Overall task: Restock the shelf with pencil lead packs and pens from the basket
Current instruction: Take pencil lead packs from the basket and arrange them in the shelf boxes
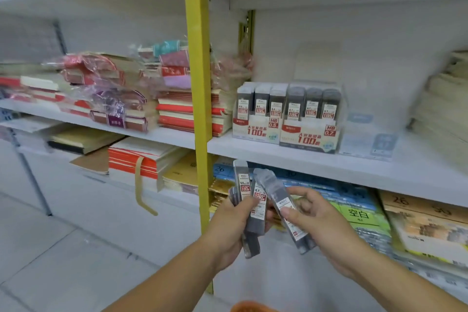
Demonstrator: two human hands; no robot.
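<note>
My left hand (233, 225) grips a fan of several grey pencil lead packs (244, 185) with white and red labels. My right hand (316, 218) pinches one more lead pack (272, 186), tilted, thumb on its label, touching the fan. Both hands hover below the white shelf (304, 157). On that shelf stand two display boxes of lead packs, an HB 0.5 box (255, 129) and an HB 0.7 box (307, 138), each with a front row of three packs. An orange rim of the basket (250, 306) shows at the bottom edge.
A yellow upright post (200, 83) divides the shelving. Stacks of red and cream notebooks (182, 114) lie left of the boxes. An empty clear holder (367, 144) sits right of the 0.7 box. Paper packs (359, 215) fill the shelf below.
</note>
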